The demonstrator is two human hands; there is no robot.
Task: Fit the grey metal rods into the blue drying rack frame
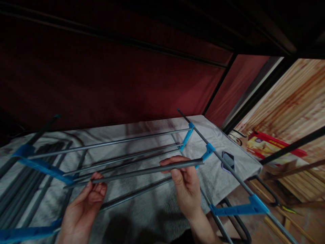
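A loose grey metal tube [142,171] lies across both hands, above a partly joined rack of tubes. My left hand [87,203] pinches it near its left end, between thumb and fingers. My right hand [185,179] grips it close to the right end, thumb below and fingers behind. Blue plastic connectors join the rack's tubes: one connector [47,166] is on the left, another connector [208,152] just beyond the held tube's right end. A crossbar [119,141] spans the back of the rack.
Several spare tubes [22,189] lie at the left on a grey cloth-covered surface [142,217]. A phone [228,161] rests at the right. Beyond the edge are a red and yellow box [271,147], a black metal chair frame [264,189] and wooden slats. A dark red wall [127,84] stands behind.
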